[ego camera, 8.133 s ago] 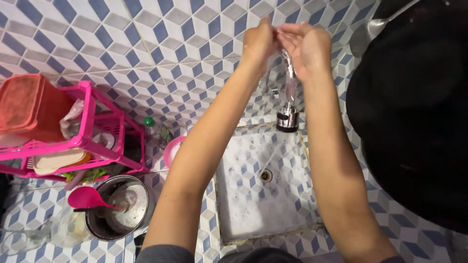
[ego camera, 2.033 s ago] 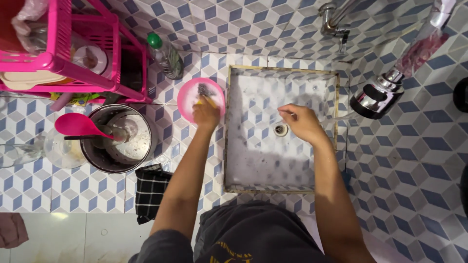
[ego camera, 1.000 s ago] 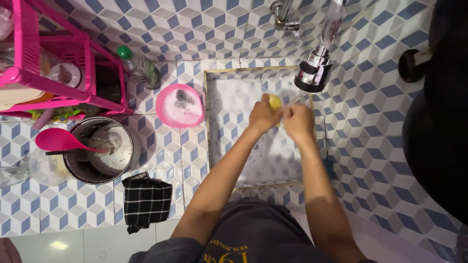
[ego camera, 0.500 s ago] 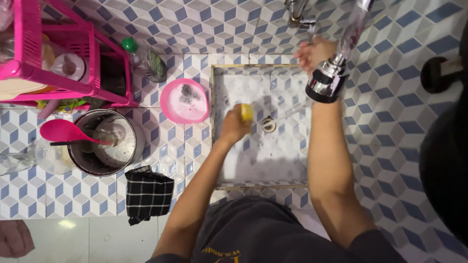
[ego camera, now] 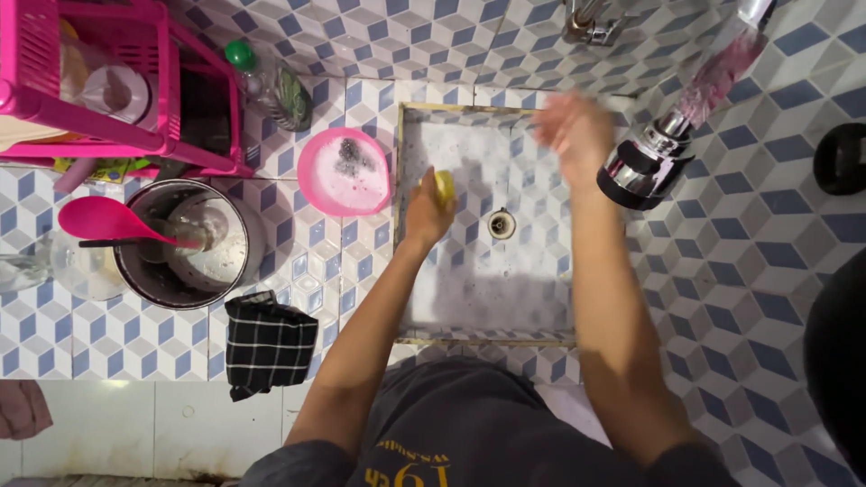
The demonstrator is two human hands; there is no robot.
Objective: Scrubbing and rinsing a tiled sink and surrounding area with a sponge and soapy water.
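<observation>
- Upper left of the frame: a pink rack stands on the tiled counter, with a green-capped bottle just to its right.
- Middle left: a pink ladle lies across the rim of a steel pot. A clear glass item sits at the pot's left; its kind cannot be made out.
- Lower left of centre: a black checked cloth lies flat below the pot.
- Upper centre-left: a pink bowl holds suds and a dark scrub wad, just beside the left rim of the tiled sink.
- Centre: the left hand is closed around a yellow sponge, held over the upper left part of the basin; only the sponge's top edge shows above the fingers.
- Centre: the drain lies just right of the sponge.
- Right of centre: the right hand is motion-blurred near the upper right of the basin. It appears spread and empty, though the blur prevents certainty.
- Upper right: a chrome spray head hangs from a clear hose beside the right hand; a tap sits at the top edge.
- Judgement on technique: keep the sponge gripped firmly with fingers wrapped, hold it over the basin so drips fall toward the drain, and keep the free hand clear of the spray head while working.
</observation>
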